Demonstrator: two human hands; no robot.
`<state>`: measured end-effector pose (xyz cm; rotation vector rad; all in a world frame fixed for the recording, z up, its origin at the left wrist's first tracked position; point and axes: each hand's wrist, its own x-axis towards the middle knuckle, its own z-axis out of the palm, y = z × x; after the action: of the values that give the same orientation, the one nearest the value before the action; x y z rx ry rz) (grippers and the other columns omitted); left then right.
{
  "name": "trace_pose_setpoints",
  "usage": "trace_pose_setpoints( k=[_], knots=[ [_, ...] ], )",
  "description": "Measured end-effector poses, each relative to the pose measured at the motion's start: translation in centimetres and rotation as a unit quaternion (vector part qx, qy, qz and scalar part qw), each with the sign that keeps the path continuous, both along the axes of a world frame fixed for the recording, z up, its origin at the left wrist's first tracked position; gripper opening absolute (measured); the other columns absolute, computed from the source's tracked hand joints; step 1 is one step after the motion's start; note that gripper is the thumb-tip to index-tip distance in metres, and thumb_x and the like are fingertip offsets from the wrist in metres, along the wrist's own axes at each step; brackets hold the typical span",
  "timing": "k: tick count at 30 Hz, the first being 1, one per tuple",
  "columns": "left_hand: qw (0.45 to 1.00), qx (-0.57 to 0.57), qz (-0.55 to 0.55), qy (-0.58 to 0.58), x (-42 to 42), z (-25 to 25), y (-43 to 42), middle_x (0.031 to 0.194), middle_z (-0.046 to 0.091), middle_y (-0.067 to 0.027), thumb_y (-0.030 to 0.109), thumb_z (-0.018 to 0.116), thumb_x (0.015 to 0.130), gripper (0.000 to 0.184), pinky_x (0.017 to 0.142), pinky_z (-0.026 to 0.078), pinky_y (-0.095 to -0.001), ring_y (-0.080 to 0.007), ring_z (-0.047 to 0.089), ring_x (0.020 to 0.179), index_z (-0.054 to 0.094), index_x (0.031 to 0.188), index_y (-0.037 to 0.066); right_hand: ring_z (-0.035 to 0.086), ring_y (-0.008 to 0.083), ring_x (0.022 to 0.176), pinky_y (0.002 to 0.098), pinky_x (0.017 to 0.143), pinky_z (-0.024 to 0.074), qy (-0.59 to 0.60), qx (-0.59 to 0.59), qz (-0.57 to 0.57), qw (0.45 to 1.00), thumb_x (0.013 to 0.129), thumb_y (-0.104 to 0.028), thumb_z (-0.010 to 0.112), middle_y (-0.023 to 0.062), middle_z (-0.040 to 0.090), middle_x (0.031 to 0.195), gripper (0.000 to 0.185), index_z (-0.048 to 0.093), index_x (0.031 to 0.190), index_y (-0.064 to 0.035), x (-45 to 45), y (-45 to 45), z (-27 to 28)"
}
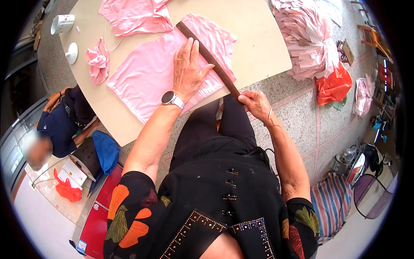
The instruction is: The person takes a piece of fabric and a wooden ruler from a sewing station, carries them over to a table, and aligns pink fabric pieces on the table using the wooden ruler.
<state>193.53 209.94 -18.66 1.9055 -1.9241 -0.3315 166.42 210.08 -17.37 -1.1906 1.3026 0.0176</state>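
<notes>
A pink garment [146,71] lies spread flat on the cream-coloured table. Across it runs a long dark brown wooden strip [211,59], slanting from the far middle down to the table's near edge. My left hand [189,71], with a watch on the wrist, rests flat on the cloth, fingers stretched and together. Its fingertips and thumb touch the strip's side. My right hand [255,105] is closed around the strip's near end, just past the table edge. More pink cloth [138,15] is heaped at the far side of the table.
A small crumpled pink cloth [98,62], a white mug [63,24] and a round white lid-like piece [72,53] are on the table's left. A large pink fabric bundle [306,41] and a red bag [333,86] stand at right. Another person [60,123] sits at left.
</notes>
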Motion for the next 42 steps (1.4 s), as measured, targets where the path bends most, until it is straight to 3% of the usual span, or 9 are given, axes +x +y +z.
trace_pose_setpoints(
  k=[18,21,24,27,28,31,35,39,42],
  knots=[
    [1.0,0.004,0.003,-0.018,-0.3,-0.1,-0.1,0.149,0.038,-0.0228,0.052,0.073,0.08,0.092,0.114,0.026,-0.0493,-0.0362,0.036,0.137,0.039,0.144,-0.004,0.058,0.0108,0.056,0.0284,0.056,0.0489,0.004,-0.008,0.021,1.0,0.091,-0.018,0.065,0.0055,0.064,0.067,0.021,0.071,0.094,0.0017,0.1,-0.4,0.4],
    [0.999,0.017,0.008,-0.028,-0.4,0.2,-0.2,0.149,0.037,-0.0222,0.056,0.072,0.078,0.095,0.114,0.024,-0.0506,-0.0354,0.035,0.138,0.037,0.144,-0.004,0.058,0.0104,0.064,0.0273,0.06,0.049,0.009,-0.001,0.066,0.998,0.094,-0.018,0.062,0.0037,0.065,0.076,0.023,0.069,0.1,0.0032,-0.2,-0.8,0.5],
    [0.999,0.026,0.014,-0.031,-0.4,0.2,-0.1,0.149,0.037,-0.02,0.057,0.072,0.078,0.097,0.115,0.023,-0.0514,-0.0343,0.034,0.138,0.036,0.145,-0.003,0.062,0.0125,0.071,0.0284,0.065,0.053,0.041,-0.084,0.086,0.992,0.096,-0.013,0.056,0.0073,0.065,0.087,0.025,0.062,0.115,0.003,-1.3,-1.8,1.2],
    [0.999,0.025,0.02,-0.036,-0.5,0.2,-0.1,0.149,0.037,-0.0183,0.057,0.072,0.077,0.097,0.115,0.023,-0.0516,-0.0343,0.035,0.137,0.036,0.145,-0.002,0.066,0.0169,0.079,0.0303,0.072,0.0571,-0.04,-0.067,0.006,0.997,0.098,-0.008,0.05,0.0117,0.062,0.099,0.032,0.051,0.128,0.0036,-0.9,-3.6,2.7],
    [0.999,0.027,0.025,-0.037,-0.6,0.4,-0.2,0.15,0.037,-0.017,0.056,0.073,0.077,0.096,0.115,0.023,-0.0524,-0.0341,0.035,0.137,0.036,0.145,-0.002,0.069,0.021,0.085,0.0317,0.077,0.059,-0.039,-0.068,0.047,0.996,0.099,-0.005,0.046,0.0153,0.059,0.104,0.033,0.045,0.131,0.0047,-0.2,-4.7,4.0],
    [0.998,0.043,0.038,-0.02,-0.8,0.9,-0.2,0.151,0.034,-0.0148,0.052,0.078,0.072,0.099,0.114,0.024,-0.0581,-0.0319,0.033,0.139,0.035,0.146,0.0,0.072,0.0249,0.085,0.0336,0.074,0.0586,-0.053,-0.127,0.03,0.99,0.098,-0.007,0.046,0.0176,0.063,0.096,0.03,0.048,0.125,0.0063,3.4,-6.5,5.7],
    [0.996,0.071,0.055,-0.028,-1.0,1.3,-0.3,0.151,0.035,-0.0136,0.051,0.079,0.072,0.1,0.114,0.023,-0.0579,-0.0307,0.032,0.14,0.035,0.146,0.001,0.069,0.0178,0.084,0.029,0.073,0.0587,-0.019,-0.096,0.056,0.994,0.093,-0.003,0.053,0.0106,0.063,0.084,0.024,0.056,0.114,0.0073,7.7,-9.8,6.3],
    [0.996,0.067,0.064,-0.014,-1.1,1.4,-0.3,0.15,0.035,-0.0145,0.047,0.082,0.069,0.101,0.114,0.024,-0.0573,-0.031,0.033,0.14,0.034,0.146,0.002,0.061,0.0108,0.068,0.0267,0.064,0.0502,-0.015,-0.257,0.135,0.957,0.088,-0.014,0.065,0.0065,0.065,0.074,0.02,0.068,0.099,0.0033,10.9,-11.9,4.2],
    [0.995,0.066,0.069,-0.005,-1.1,1.7,-0.4,0.149,0.036,-0.0147,0.045,0.084,0.067,0.103,0.114,0.025,-0.0565,-0.0307,0.034,0.139,0.034,0.146,0.002,0.057,0.0099,0.064,0.0285,0.061,0.0473,0.022,-0.264,0.134,0.955,0.086,-0.021,0.069,0.0059,0.063,0.068,0.024,0.071,0.094,0.0012,13.1,-13.3,3.7]
  ],
)
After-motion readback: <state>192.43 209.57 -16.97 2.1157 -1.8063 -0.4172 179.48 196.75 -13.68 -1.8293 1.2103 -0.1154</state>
